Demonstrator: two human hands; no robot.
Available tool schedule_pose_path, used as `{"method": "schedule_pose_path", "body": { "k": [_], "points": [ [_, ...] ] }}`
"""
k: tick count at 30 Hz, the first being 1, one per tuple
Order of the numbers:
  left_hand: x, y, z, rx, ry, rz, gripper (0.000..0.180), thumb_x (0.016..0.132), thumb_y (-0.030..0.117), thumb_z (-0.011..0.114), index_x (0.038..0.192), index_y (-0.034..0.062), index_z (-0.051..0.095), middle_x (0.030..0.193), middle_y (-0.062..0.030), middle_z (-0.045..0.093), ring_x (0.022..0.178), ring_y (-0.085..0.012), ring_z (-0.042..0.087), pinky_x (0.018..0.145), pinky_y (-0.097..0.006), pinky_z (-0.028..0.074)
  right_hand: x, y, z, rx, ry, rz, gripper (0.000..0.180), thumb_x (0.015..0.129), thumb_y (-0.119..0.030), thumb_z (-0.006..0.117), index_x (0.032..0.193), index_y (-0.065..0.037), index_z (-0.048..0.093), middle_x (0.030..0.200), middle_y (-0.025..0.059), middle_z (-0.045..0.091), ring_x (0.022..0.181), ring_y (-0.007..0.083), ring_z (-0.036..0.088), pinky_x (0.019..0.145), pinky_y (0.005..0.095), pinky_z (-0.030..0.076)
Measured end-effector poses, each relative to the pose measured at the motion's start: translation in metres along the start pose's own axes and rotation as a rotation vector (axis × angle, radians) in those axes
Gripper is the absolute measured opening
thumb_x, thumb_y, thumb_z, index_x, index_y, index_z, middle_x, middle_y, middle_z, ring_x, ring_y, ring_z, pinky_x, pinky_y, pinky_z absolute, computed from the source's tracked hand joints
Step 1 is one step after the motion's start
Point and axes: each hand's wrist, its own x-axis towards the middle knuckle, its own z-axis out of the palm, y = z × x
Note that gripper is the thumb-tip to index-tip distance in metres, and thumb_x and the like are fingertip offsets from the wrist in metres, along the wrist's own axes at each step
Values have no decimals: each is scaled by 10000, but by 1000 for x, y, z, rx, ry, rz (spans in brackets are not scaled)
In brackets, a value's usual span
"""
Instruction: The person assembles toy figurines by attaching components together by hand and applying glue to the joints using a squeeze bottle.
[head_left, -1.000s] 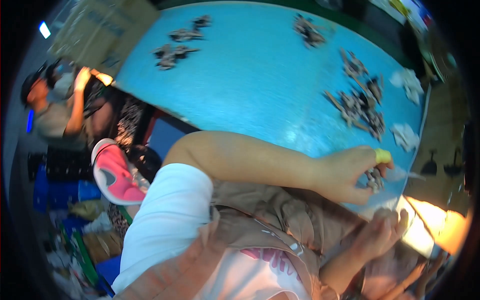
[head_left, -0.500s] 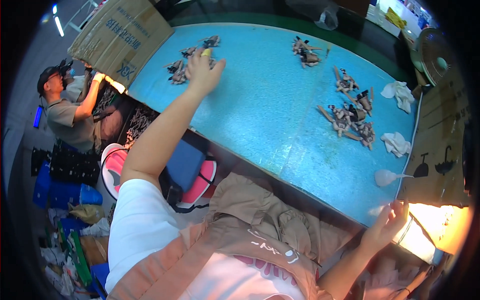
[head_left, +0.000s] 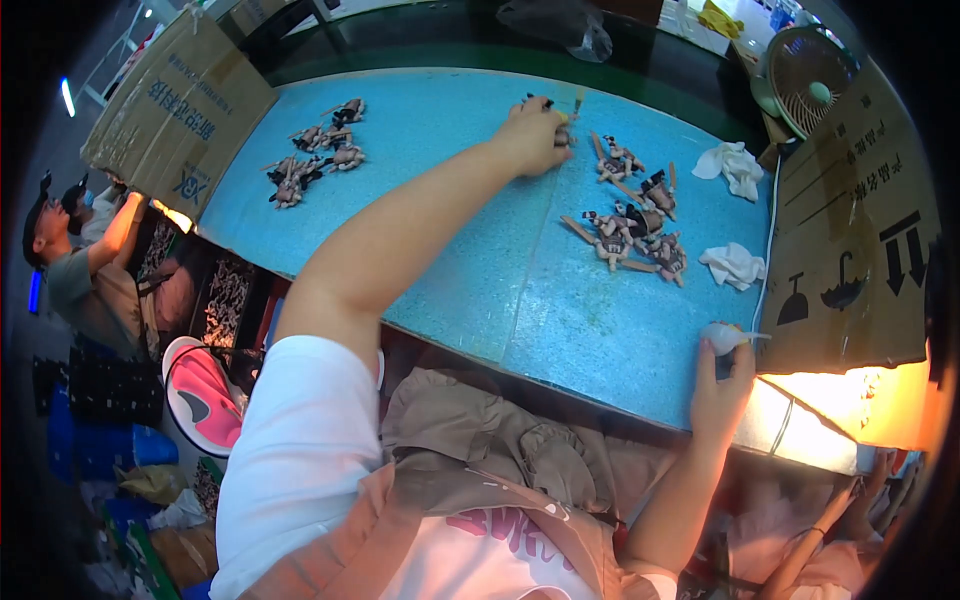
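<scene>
My left hand (head_left: 532, 136) reaches across the blue table (head_left: 470, 250) to its far middle, fingers curled on a small dark and tan toy figure (head_left: 556, 108). Just to its right lies a cluster of similar figures (head_left: 636, 222). Another cluster of figures (head_left: 316, 152) sits at the far left. At the table's near right edge, my right hand (head_left: 718, 388) grips a small white squeeze bottle (head_left: 726, 337) whose thin tip points right.
Two crumpled white cloths (head_left: 732, 165) (head_left: 733, 265) lie by the right edge. A cardboard sheet (head_left: 850, 250) stands at the right, a small fan (head_left: 806, 75) behind it, a cardboard box (head_left: 170, 100) at the left end. Another person (head_left: 80, 262) sits far left.
My left hand has swung from the far-left cluster of figures to the far middle, beside the right cluster. My right hand stays at the near right edge, and the view has shifted.
</scene>
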Motion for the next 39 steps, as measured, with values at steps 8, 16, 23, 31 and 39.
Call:
{"method": "schedule_pose_path", "body": {
  "k": [8, 16, 23, 31, 39],
  "points": [
    [-59, 51, -26, -440, 301, 214, 309, 758, 203, 683, 1031, 76, 613, 1240, -168, 457, 1085, -320, 475, 884, -359, 405, -4, 4, -1, 155, 62, 78, 235, 863, -124, 559, 1035, 33, 525, 930, 159, 588, 887, 229, 549, 806, 318, 411],
    [-85, 77, -26, -251, 356, 398, 333, 760, 97, 639, 1076, 40, 551, 1208, -139, 464, 1014, -301, 489, 853, -361, 423, -8, -1, -2, 162, 27, 73, 331, 879, -150, 561, 1151, 16, 474, 929, 127, 590, 869, 186, 548, 803, 292, 412],
    [-138, 46, -50, -2, 30, 259, 361, 761, 84, 624, 1108, 30, 543, 1194, -151, 514, 1076, -326, 468, 899, -388, 407, -15, 5, -1, 295, 54, 111, 404, 861, -111, 588, 1208, 18, 426, 964, 125, 582, 875, 156, 545, 806, 273, 411],
    [-110, 31, -51, -54, -154, 72, 430, 762, 160, 637, 1155, 20, 532, 1053, -188, 546, 914, -328, 547, 797, -386, 443, -9, -3, -5, 384, 93, 29, 357, 901, -147, 494, 1211, 20, 435, 1004, 131, 565, 835, 134, 537, 755, 255, 438],
    [-125, 93, -52, -580, -204, 144, 371, 786, 124, 660, 1093, -31, 521, 924, -96, 565, 825, -161, 563, 712, -258, 466, -22, -9, -38, 1428, 26, 441, 422, 842, -278, 516, 1175, -21, 477, 772, 55, 520, 639, 114, 444, 618, 277, 374]
  ]
}}
